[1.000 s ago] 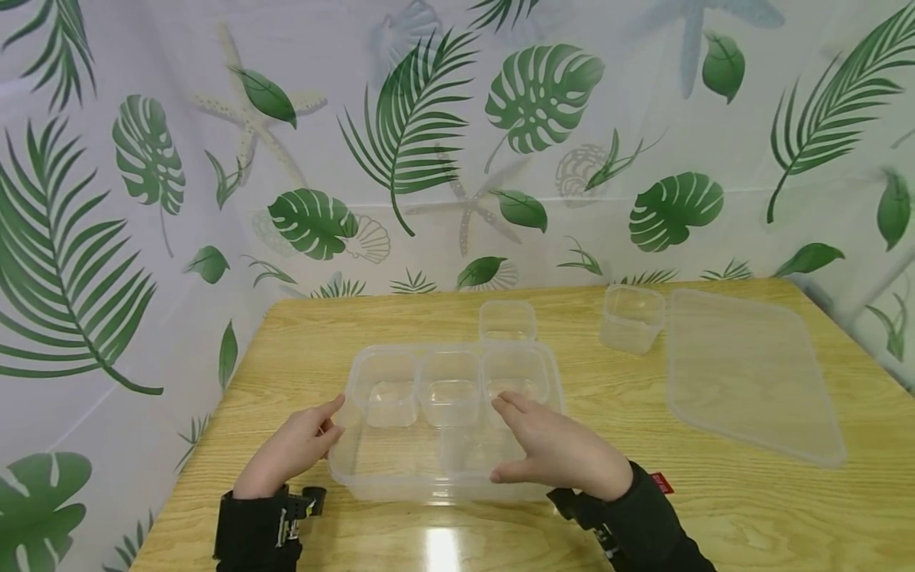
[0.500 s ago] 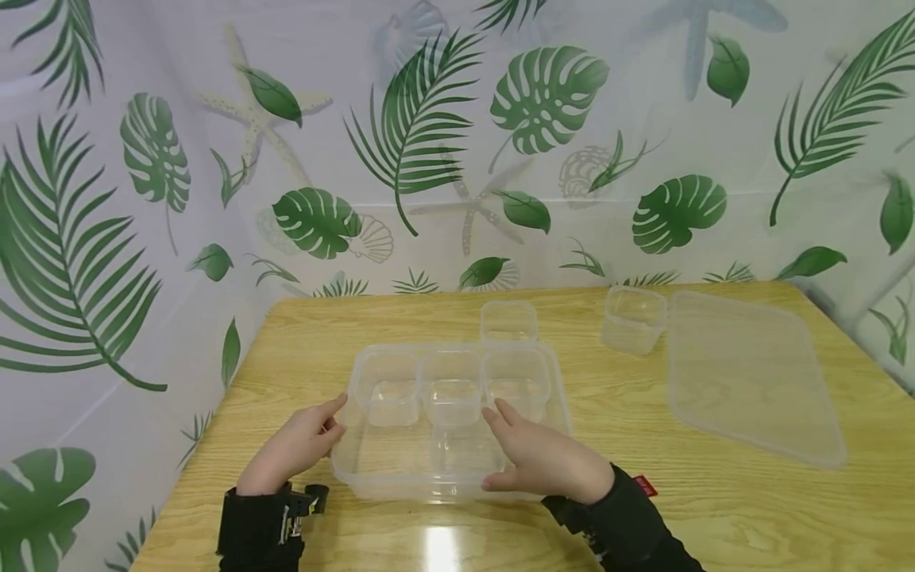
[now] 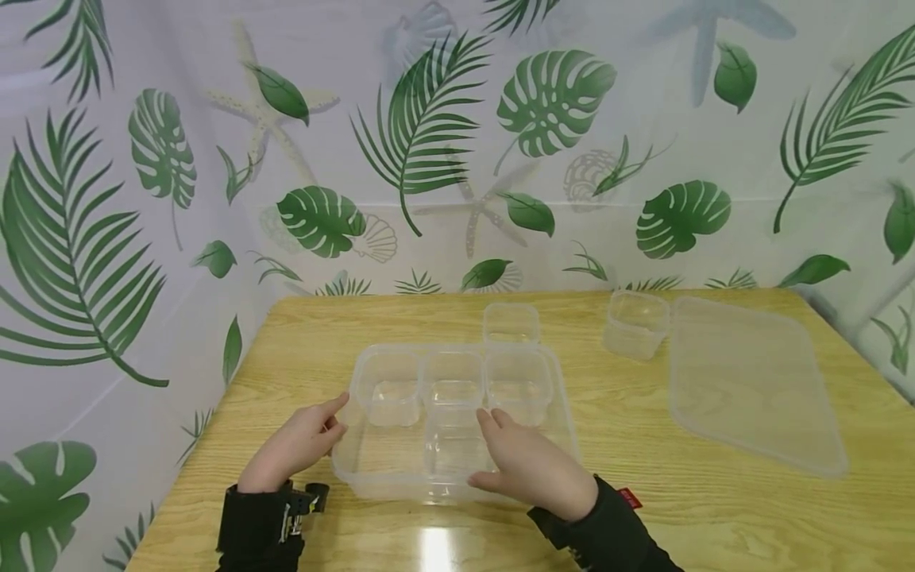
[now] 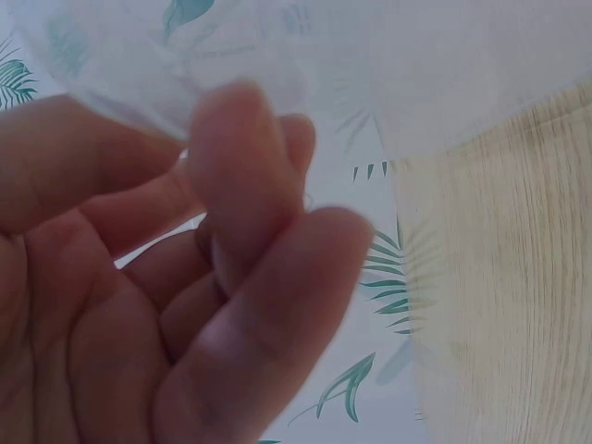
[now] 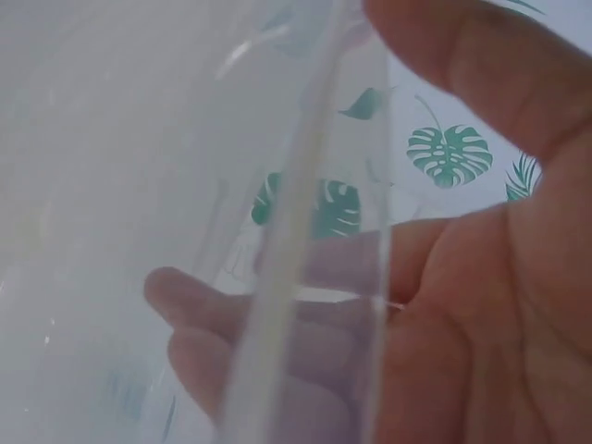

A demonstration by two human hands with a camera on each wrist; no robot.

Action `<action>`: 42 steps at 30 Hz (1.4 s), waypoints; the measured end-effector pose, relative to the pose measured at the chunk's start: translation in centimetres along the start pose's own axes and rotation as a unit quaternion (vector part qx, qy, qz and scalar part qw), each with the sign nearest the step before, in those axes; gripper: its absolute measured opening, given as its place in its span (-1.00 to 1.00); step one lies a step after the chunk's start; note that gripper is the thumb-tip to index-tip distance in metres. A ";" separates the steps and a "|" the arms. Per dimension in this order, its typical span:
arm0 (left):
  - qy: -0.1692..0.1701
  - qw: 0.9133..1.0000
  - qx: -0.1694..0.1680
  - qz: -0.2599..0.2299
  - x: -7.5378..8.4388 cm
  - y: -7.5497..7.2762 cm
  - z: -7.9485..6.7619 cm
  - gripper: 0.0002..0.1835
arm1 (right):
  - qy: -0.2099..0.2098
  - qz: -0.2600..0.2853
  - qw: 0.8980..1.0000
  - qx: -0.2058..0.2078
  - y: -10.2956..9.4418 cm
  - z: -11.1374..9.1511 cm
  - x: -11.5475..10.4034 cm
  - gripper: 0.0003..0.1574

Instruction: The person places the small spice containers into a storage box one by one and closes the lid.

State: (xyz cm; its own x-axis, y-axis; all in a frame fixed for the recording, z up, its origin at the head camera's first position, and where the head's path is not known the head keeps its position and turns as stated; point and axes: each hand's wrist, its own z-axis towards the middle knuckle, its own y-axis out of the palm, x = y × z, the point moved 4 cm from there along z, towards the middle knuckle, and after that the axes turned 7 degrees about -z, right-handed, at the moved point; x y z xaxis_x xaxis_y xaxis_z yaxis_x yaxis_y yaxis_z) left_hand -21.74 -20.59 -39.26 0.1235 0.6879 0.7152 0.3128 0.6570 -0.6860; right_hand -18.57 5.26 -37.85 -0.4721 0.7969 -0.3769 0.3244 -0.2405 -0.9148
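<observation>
In the head view, a large clear plastic bin (image 3: 379, 481) sits on the wood-grain tabletop (image 3: 615, 433), with three small clear containers (image 3: 453, 373) side by side along its back wall. A fourth small container (image 3: 452, 454) stands inside, in front of the middle one. The left hand (image 3: 296, 446) touches the bin's left wall, thumb and index finger apart; the right hand (image 3: 532, 461) is at the fourth container's right side, fingers straight, thumb held away. Just behind the bin is another container (image 3: 511, 322); further right, one more (image 3: 635, 324) stands beside a flat translucent lid (image 3: 758, 381). In the left wrist view, the loosely bent fingers (image 4: 245, 176) lie against a blurred translucent wall. In the right wrist view, the outstretched fingers (image 5: 199, 301) show through clear plastic, well apart from the thumb (image 5: 462, 60).
</observation>
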 end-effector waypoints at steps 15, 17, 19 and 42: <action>-0.002 1.000 0.002 0.004 0.0 0.0 0.2 -0.48 | -0.019 0.006 1.000 -0.017 0.9 1.4 -1.4 -0.06; -0.004 1.000 0.000 0.000 -0.1 0.0 0.2 -0.48 | -0.020 0.008 0.999 -0.024 1.2 1.7 -1.7 -0.05; -0.005 1.000 -0.001 -0.002 -0.1 0.0 0.2 -0.48 | -0.022 0.008 0.999 -0.027 1.5 1.9 -2.0 -0.05; 0.010 1.000 -0.002 -0.016 -0.1 0.1 0.0 -0.51 | -0.071 -0.011 0.997 -0.014 3.2 4.5 -4.5 -0.12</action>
State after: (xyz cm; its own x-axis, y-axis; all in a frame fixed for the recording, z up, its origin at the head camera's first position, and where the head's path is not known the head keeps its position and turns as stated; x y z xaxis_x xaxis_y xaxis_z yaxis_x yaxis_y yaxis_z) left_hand -21.76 -20.57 -39.37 0.1321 0.6605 0.7391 0.3198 0.6773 -0.6625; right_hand -19.11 -1.54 -39.71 -0.5903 0.7149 -0.3748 0.3341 -0.2063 -0.9197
